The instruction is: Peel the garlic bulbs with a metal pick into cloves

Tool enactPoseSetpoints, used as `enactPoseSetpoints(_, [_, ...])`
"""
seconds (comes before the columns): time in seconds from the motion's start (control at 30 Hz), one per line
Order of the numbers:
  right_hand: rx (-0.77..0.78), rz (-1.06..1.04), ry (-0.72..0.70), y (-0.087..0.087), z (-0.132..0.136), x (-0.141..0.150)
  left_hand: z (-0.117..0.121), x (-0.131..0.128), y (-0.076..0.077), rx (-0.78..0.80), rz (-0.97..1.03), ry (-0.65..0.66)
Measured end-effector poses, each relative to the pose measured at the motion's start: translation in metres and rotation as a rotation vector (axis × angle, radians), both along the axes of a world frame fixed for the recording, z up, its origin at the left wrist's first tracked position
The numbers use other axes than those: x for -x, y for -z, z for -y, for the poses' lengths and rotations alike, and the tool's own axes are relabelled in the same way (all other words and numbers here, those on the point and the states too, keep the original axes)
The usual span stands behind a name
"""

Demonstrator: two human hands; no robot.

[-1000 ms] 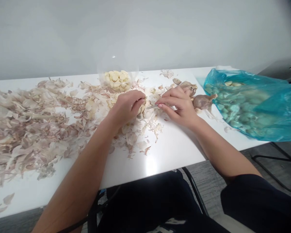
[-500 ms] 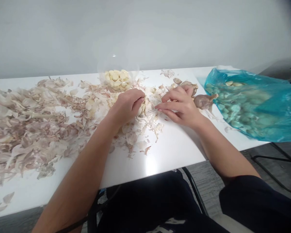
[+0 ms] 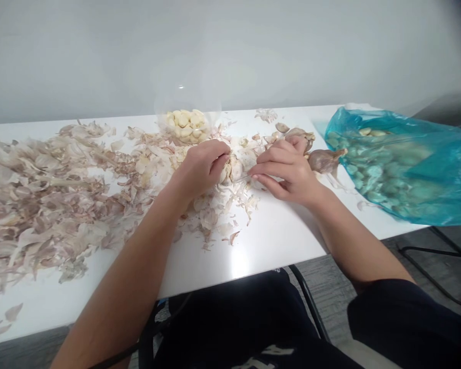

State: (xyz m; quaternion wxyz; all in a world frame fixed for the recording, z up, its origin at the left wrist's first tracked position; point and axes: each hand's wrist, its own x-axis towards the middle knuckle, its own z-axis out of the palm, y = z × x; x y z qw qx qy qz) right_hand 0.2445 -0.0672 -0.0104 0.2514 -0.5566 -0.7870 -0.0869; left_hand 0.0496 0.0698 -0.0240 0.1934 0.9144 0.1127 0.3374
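My left hand [image 3: 203, 166] is closed around a partly opened garlic bulb [image 3: 236, 168], whose pale cloves show beside the thumb. From the right, my right hand [image 3: 286, 169] pinches a thin metal tool [image 3: 241, 178] between thumb and fingers. The tool's tip touches the bulb's lower side or lies very close to it; its exact kind is too small to make out. Two whole garlic bulbs, one [image 3: 325, 160] in plain sight and one [image 3: 300, 136] partly behind the right hand, lie beyond that hand. Loose skins surround both hands.
A clear bowl [image 3: 163, 123] of peeled cloves stands at the back, near the wall. Garlic skins [image 3: 61, 205] cover the left of the white table [image 3: 284, 236]. A blue plastic bag [image 3: 407, 164] filled with garlic cloves lies at the right, reaching the table's front edge.
The metal tool's tip has moved slightly left, in against the bulb. My right hand's fingers have closed a little more over the tool. My left hand keeps its place.
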Motion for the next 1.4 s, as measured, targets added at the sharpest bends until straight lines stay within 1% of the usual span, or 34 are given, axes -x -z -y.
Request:
enactPoseSetpoints(0.07, [-0.002,0.019,0.058,0.001,-0.001,0.0,0.0,0.0,0.0,-0.006,-0.009,-0.001])
enactPoseSetpoints(0.17, [0.01,0.061,0.095,0.002,-0.001,0.0,0.001,-0.001,0.0,-0.02,-0.008,0.01])
enactPoseSetpoints(0.27, [0.02,0.091,0.097,0.002,0.0,0.001,0.001,-0.001,0.0,-0.037,-0.015,0.026])
enactPoseSetpoints(0.43, [0.024,0.113,0.062,-0.002,0.001,0.003,0.0,-0.001,0.001,-0.078,-0.027,0.035])
enactPoseSetpoints(0.63, [0.118,0.118,0.081,-0.009,0.004,0.005,0.0,-0.001,0.002,-0.081,-0.047,0.025])
enactPoseSetpoints(0.73, [0.088,0.119,0.07,-0.008,0.004,0.002,0.0,-0.001,0.002,-0.084,-0.043,0.026])
enactPoseSetpoints(0.83, [-0.005,0.129,0.08,-0.004,0.003,0.0,0.0,-0.001,0.002,-0.078,-0.055,0.024])
enactPoseSetpoints(0.9, [-0.033,0.126,0.087,-0.001,0.001,0.0,0.0,-0.001,0.002,-0.073,-0.06,0.023])
enactPoseSetpoints(1.0, [-0.01,0.131,0.088,0.0,0.0,0.002,0.0,-0.001,0.002,-0.074,-0.055,0.02])
enactPoseSetpoints(1.17, [0.041,0.157,0.087,-0.004,0.002,0.005,0.001,-0.001,0.001,-0.078,-0.063,0.023])
enactPoseSetpoints(1.4, [-0.002,0.182,0.043,-0.005,0.003,0.003,0.0,-0.002,0.003,-0.068,-0.062,0.027])
